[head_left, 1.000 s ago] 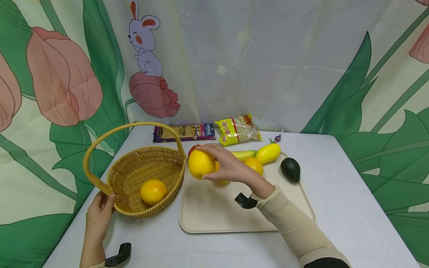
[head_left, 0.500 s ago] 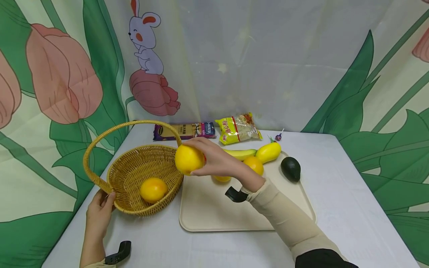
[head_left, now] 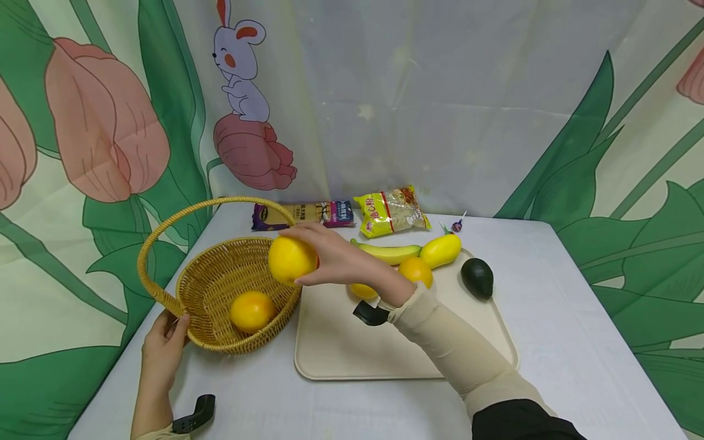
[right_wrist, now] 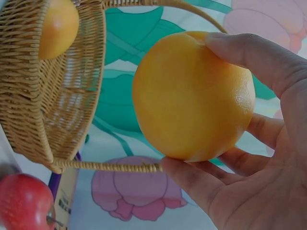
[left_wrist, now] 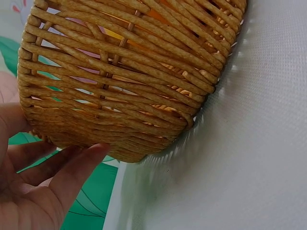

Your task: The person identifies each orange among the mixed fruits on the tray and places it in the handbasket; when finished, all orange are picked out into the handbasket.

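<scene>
My right hand (head_left: 343, 256) holds a yellow peach (head_left: 292, 260) over the right side of a wicker basket (head_left: 220, 263). In the right wrist view, the thumb lies on top of that peach and fingertips support it beneath. A second yellow-orange fruit (head_left: 252, 311) lies inside the basket. My left hand (head_left: 163, 348) grips the basket's rim at the left foot of its arched handle (head_left: 144, 256). Close up in the left wrist view, the thumb and fingers pinch the woven rim (left_wrist: 72, 139). A red apple (right_wrist: 26, 201) shows beside the basket in the right wrist view; the head view hides it.
On a cream tray (head_left: 374, 360) lie a banana (head_left: 390, 253), an oval yellow fruit (head_left: 441, 251), an orange fruit (head_left: 416, 271), a partly hidden yellow one (head_left: 364, 291) and a dark green avocado (head_left: 476, 278). Behind stand a purple-ended packet (head_left: 324, 214) and a yellow bag (head_left: 392, 212).
My right hand has carried the peach leftward from above the tray to the basket's right rim. The left hand and basket stay in place.
</scene>
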A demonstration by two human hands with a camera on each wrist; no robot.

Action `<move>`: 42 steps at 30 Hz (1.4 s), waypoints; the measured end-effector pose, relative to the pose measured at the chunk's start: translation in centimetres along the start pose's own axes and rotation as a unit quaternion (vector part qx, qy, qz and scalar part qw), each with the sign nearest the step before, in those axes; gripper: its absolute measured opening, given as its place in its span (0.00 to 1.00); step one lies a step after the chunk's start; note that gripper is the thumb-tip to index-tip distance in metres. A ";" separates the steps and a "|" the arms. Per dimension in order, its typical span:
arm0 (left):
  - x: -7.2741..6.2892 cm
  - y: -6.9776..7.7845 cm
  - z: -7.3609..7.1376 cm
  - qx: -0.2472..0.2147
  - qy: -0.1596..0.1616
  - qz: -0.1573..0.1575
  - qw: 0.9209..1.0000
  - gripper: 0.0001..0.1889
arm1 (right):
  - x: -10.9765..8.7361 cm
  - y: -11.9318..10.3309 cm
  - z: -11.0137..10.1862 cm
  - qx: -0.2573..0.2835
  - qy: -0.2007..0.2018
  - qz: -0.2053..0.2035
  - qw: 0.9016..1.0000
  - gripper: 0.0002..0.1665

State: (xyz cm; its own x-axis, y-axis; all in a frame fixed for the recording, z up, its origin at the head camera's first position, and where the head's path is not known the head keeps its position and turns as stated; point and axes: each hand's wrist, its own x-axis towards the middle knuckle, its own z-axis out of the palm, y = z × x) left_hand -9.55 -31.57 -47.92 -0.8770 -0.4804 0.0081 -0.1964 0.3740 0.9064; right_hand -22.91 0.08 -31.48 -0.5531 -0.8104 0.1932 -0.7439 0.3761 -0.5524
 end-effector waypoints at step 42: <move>-0.4 1.4 -0.3 0.021 -0.014 -0.027 0.999 0.34 | 8.5 0.9 5.3 -0.134 -0.187 0.049 0.972 0.46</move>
State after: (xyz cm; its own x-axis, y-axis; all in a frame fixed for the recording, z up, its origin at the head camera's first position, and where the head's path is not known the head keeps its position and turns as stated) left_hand -9.35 -31.08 -46.49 -0.8760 -0.4794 -0.0525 -0.2615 0.3808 0.8869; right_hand -26.32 -8.80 -34.65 -0.4878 -0.8530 -0.1858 -0.7940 0.5219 -0.3116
